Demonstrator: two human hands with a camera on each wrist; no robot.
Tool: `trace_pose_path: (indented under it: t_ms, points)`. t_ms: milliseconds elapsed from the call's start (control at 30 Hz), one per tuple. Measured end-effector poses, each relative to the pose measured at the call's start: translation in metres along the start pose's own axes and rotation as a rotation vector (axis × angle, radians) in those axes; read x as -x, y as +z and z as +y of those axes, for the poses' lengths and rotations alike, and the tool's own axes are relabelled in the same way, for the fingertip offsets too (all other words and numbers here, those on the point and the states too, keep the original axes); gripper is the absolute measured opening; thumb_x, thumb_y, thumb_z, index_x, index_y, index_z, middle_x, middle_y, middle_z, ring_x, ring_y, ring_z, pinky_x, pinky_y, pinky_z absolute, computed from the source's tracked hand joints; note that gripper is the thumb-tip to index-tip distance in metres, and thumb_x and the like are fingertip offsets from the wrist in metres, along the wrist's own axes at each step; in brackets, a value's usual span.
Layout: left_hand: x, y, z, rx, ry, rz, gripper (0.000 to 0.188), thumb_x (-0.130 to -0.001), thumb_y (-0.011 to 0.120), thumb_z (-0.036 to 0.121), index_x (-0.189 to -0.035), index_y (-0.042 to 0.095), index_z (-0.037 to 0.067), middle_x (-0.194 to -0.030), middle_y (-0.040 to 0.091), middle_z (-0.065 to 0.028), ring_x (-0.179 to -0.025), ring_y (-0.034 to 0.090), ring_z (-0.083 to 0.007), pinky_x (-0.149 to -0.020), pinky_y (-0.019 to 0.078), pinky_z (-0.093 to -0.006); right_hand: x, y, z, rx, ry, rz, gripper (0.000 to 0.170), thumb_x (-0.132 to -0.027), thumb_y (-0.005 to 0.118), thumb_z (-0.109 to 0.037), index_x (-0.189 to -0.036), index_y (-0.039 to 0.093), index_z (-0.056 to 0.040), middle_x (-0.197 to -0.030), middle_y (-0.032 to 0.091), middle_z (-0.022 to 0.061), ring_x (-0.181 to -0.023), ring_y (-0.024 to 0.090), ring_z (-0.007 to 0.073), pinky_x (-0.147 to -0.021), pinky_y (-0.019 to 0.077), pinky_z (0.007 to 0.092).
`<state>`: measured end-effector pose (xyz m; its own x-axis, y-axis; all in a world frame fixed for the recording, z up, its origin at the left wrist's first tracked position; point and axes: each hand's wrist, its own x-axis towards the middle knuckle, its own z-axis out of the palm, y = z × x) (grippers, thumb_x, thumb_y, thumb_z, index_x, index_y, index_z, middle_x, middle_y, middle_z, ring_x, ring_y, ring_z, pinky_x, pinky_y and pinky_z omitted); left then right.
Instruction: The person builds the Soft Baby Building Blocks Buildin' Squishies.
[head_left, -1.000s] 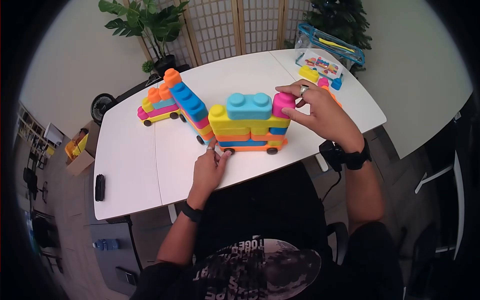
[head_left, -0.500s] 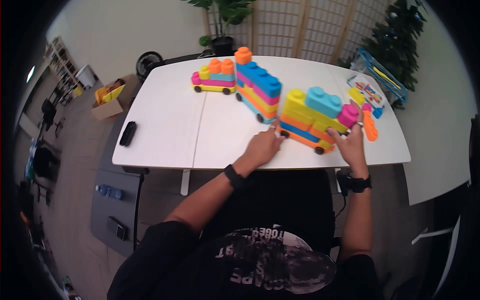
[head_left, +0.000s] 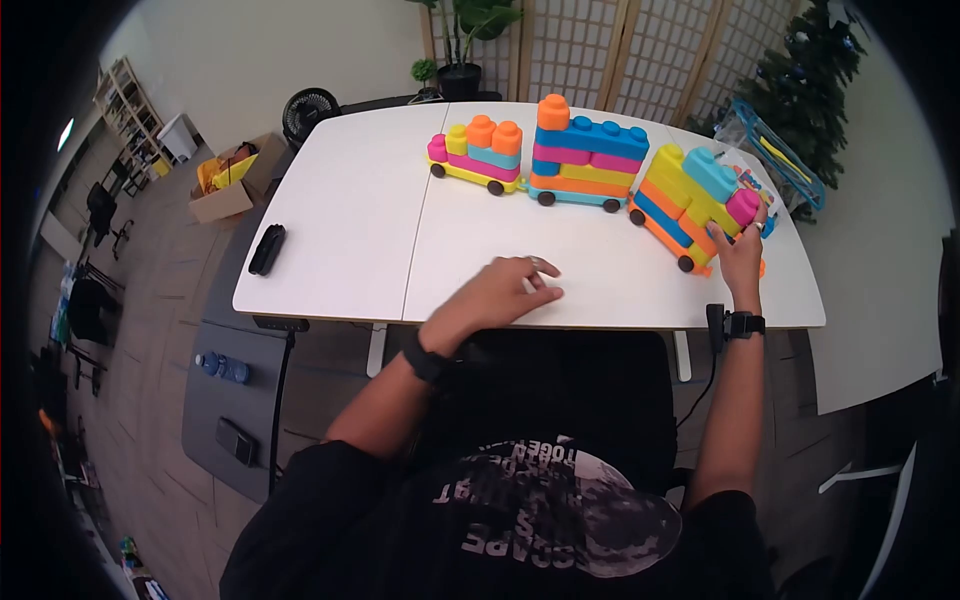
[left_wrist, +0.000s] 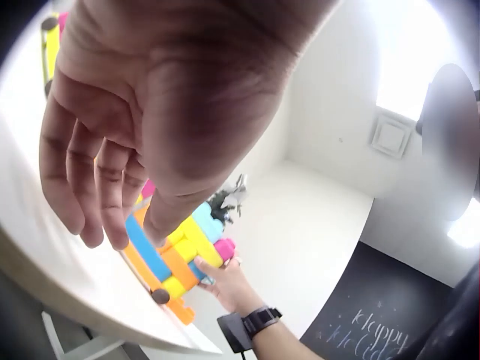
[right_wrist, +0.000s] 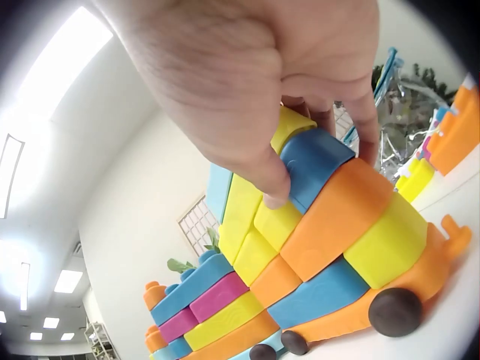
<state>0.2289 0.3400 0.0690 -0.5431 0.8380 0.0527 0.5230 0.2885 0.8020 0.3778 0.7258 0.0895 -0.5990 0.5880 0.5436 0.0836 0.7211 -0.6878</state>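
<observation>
My right hand [head_left: 740, 262] grips the far end of a block wagon [head_left: 690, 212], thumb on its near side and fingers behind. The wagon is stacked with yellow, orange and blue blocks on an orange wheeled base; a light blue block and a pink one [head_left: 743, 207] top it. To its left stands a taller wagon [head_left: 588, 172], and beyond that a small one [head_left: 478, 160] with a yellow base. All three form a bent row. My left hand [head_left: 497, 293] hovers near the table's front edge, fingers loose and holding nothing; its palm fills the left wrist view.
On the white table [head_left: 340, 220] a black case [head_left: 267, 250] lies at the left. Behind the right hand stands a clear bag with blue trim [head_left: 775, 150], loose blocks near it. A bottle [head_left: 222, 367] and a dark phone-like object [head_left: 236, 441] lie on a lower grey surface.
The wagons have shifted right across the table and the taller one has turned more side-on. My left hand has come away from the right wagon's front end; my right hand keeps its grip.
</observation>
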Motion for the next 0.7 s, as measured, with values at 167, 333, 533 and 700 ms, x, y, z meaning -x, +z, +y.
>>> trace_pose_path:
  t_ms: [167,333,533,700]
  points:
    - [0.068,-0.109,-0.015,0.081,-0.026,0.376,0.032,-0.101,0.077,0.023,-0.129,0.074,0.008,-0.091,0.07,-0.0004,-0.075,0.065,-0.0072,-0.066,0.054,-0.0236,-0.008,-0.007,0.023,-0.033,-0.027,-0.05,0.096,-0.095,0.079,-0.007,-0.168,0.016,-0.008,-0.141,0.063,0.0209,-0.126,0.066,0.027,-0.107,0.0539,0.0394]
    - [0.142,-0.243,-0.085,-0.612,-0.226,1.015,0.05,-0.093,0.084,0.033,-0.13,0.07,0.003,-0.098,0.077,-0.0124,-0.082,0.073,-0.0238,-0.077,0.0596,-0.0373,0.017,-0.035,0.063,0.279,0.279,-0.223,0.102,-0.095,0.082,-0.032,-0.168,0.02,0.0043,-0.157,0.05,0.0331,-0.139,0.06,0.0385,-0.114,0.0494,0.0422]
    - [0.201,-0.291,-0.238,-0.813,-0.522,0.736,0.086,-0.082,0.088,0.055,-0.143,0.063,0.001,-0.125,0.073,-0.0273,-0.123,0.068,-0.0414,-0.109,0.0496,-0.0491,0.09,-0.038,0.045,0.592,0.313,-0.603,0.103,-0.093,0.079,-0.052,-0.157,0.036,0.0162,-0.163,0.039,0.0364,-0.154,0.04,0.042,-0.126,0.0354,0.0415]
    - [0.189,-0.275,-0.23,-0.786,-0.59,0.718,0.066,-0.09,0.083,0.045,-0.138,0.068,0.003,-0.127,0.071,-0.0296,-0.12,0.069,-0.0399,-0.099,0.0548,-0.0478,0.114,-0.023,0.056,0.671,0.261,-0.494,0.103,-0.1,0.058,-0.067,-0.162,0.031,0.0109,-0.17,0.03,0.0302,-0.16,0.03,0.0378,-0.13,0.0283,0.0431]
